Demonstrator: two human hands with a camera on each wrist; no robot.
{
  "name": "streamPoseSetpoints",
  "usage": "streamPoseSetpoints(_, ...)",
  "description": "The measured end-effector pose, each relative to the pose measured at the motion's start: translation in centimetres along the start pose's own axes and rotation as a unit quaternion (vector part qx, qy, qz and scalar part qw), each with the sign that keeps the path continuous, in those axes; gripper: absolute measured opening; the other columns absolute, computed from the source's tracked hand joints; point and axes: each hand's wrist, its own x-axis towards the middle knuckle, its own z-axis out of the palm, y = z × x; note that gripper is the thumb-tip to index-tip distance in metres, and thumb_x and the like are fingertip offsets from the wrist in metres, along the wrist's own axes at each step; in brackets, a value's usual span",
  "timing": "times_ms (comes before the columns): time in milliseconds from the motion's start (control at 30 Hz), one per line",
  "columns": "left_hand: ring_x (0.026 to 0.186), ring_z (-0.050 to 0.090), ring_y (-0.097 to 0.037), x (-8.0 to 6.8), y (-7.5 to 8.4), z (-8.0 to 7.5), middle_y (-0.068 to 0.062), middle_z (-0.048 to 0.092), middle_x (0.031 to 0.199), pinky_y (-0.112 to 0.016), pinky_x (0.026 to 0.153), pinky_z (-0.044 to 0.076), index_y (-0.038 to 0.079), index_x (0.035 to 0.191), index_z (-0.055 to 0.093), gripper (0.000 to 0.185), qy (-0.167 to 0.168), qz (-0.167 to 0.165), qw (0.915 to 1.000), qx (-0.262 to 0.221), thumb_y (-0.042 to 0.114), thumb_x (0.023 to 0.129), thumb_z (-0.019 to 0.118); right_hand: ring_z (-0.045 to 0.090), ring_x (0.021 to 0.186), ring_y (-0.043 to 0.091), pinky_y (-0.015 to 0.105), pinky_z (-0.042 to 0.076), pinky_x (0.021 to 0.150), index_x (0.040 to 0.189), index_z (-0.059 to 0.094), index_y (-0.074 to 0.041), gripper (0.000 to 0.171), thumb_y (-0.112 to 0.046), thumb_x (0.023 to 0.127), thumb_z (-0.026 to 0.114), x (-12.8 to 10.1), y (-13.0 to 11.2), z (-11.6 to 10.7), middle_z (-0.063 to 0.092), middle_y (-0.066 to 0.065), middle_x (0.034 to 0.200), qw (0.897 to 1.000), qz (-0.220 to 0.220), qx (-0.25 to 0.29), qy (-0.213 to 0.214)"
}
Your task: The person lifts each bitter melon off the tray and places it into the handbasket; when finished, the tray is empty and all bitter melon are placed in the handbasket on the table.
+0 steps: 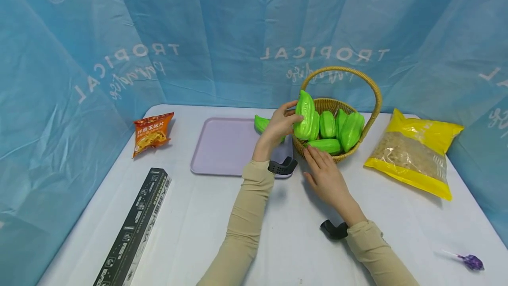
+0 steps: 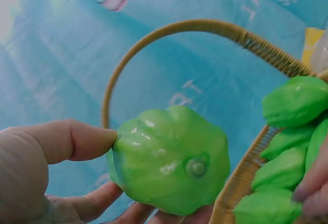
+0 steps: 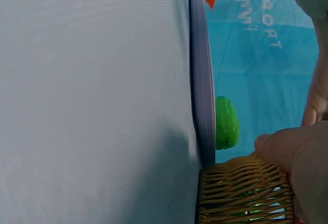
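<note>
Left hand [image 1: 279, 125] pinches glossy green gourd [image 1: 304, 115] upright at basket [image 1: 375, 114] rim, thumb opposite curled fingers [image 2: 77, 141]. Looks light, rigid, slick; grip ribbed midsection. Right hand [image 1: 327, 175] fingers straight, steadying basket on surface [image 1: 293, 242].

White table [image 1: 222, 215] (blue printed sheeting [image 1: 222, 25] behind).

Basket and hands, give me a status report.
Left hand grips a green gourd at the basket rim. Right hand rests on the basket's near side. Nothing in the way.
</note>
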Motion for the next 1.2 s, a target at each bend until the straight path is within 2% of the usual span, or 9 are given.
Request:
streamPoseSetpoints(100,0.128,0.052,-0.029,0.9,0.3,1.1,-0.012,0.041,0.15,-0.039,0.086,0.051,0.019,0.151,0.034,0.059,-0.014,-0.004,0.9996,0.025,0.014,0.097,0.058,0.044,0.133,0.04,0.054,0.033,0.112,0.141,0.046,0.006,0.064,-0.016,0.086,0.073,0.1,0.1,0.0,0.045,0.024,0.146,1.0,0.0,-0.001,-0.002)
streamPoseSetpoints(267,0.133,0.047,-0.029,2.8,1.2,2.8,-0.009,0.037,0.153,-0.045,0.095,0.051,0.019,0.152,0.032,0.06,-0.038,-0.022,0.9968,0.067,0.017,0.098,0.056,0.046,0.131,0.041,0.055,0.034,0.111,0.135,0.053,0.005,0.058,-0.015,0.085,0.074,0.1,0.1,-0.1,0.048,0.024,0.143,1.0,0.003,0.002,0.004)
streamPoseSetpoints(433,0.134,0.044,-0.032,4.7,1.8,4.4,-0.008,0.037,0.154,-0.046,0.098,0.05,0.017,0.152,0.032,0.058,-0.057,-0.048,0.9944,0.074,0.018,0.098,0.054,0.051,0.125,0.041,0.053,0.036,0.11,0.128,0.058,0.004,0.052,-0.012,0.082,0.077,0.1,0.2,-0.1,0.058,0.023,0.13,1.0,-0.004,-0.009,0.017)
streamPoseSetpoints(600,0.133,0.046,-0.032,6.0,1.3,5.6,-0.01,0.038,0.152,-0.045,0.1,0.049,0.015,0.152,0.033,0.057,-0.062,-0.083,0.9912,0.083,0.017,0.099,0.053,0.053,0.121,0.04,0.052,0.036,0.11,0.129,0.058,0.004,0.053,-0.012,0.082,0.076,0.1,0.2,-0.1,0.059,0.021,0.127,1.0,-0.007,-0.015,0.013)
streamPoseSetpoints(767,0.137,0.043,-0.03,6.5,0.4,6.1,-0.008,0.035,0.155,-0.045,0.103,0.047,0.012,0.152,0.033,0.057,-0.057,-0.103,0.989,0.089,0.017,0.099,0.053,0.055,0.115,0.039,0.052,0.037,0.109,0.129,0.058,0.004,0.052,-0.013,0.083,0.075,0.0,0.2,0.1,0.061,0.022,0.122,1.0,-0.01,-0.016,0.015)
streamPoseSetpoints(900,0.136,0.043,-0.032,6.5,-0.3,6.5,-0.009,0.038,0.153,-0.045,0.102,0.048,0.011,0.149,0.037,0.055,-0.045,-0.106,0.9897,0.085,0.018,0.098,0.055,0.058,0.11,0.038,0.051,0.038,0.107,0.125,0.06,0.007,0.05,-0.011,0.081,0.076,0.0,0.2,0.2,0.064,0.023,0.116,0.999,-0.022,-0.013,0.029)
streamPoseSetpoints(1200,0.137,0.041,-0.032,6.4,-0.9,7.4,-0.006,0.04,0.151,-0.05,0.106,0.043,0.014,0.146,0.042,0.05,-0.029,-0.103,0.9894,0.098,0.024,0.099,0.055,0.057,0.112,0.039,0.05,0.039,0.106,0.118,0.063,0.007,0.042,-0.012,0.083,0.075,-0.1,0.3,0.2,0.066,0.023,0.112,1.0,-0.009,-0.011,0.016)
